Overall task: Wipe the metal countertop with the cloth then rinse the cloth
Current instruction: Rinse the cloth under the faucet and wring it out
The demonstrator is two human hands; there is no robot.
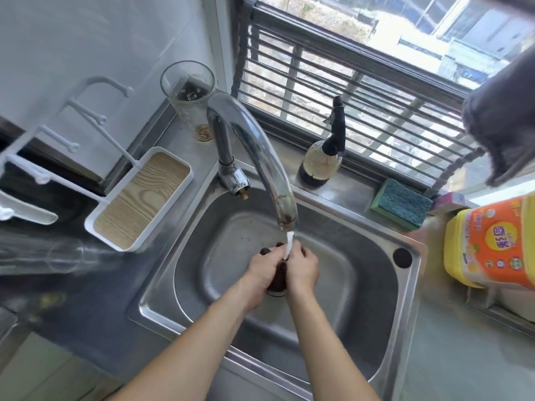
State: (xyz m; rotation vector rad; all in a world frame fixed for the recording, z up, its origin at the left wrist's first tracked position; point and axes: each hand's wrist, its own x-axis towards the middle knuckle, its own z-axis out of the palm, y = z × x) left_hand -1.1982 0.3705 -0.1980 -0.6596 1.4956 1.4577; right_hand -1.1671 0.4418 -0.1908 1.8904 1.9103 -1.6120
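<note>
Both hands meet over the middle of the stainless steel sink basin, directly under the curved chrome faucet, whose spout pours a thin white stream of water onto them. The left hand and the right hand are each curled around a dark, bunched wet cloth, which they grip between them; small dark bits of it poke out past the fingers, and most of it is hidden by the hands. Behind the faucet, at the back left corner, stands a tall clear drinking glass with a small cartoon print. Left of the faucet, a white tray with a wood-grain floor sits on the countertop, joined to a white hook rack. Right of the faucet, on the ledge below the barred window, stands a dark round bottle with a black pump top, and farther right lies a green and blue scrubbing sponge. Beyond the sponge, a yellow and orange detergent jug stands at the sink's right side, below a hanging grey cloth.
</note>
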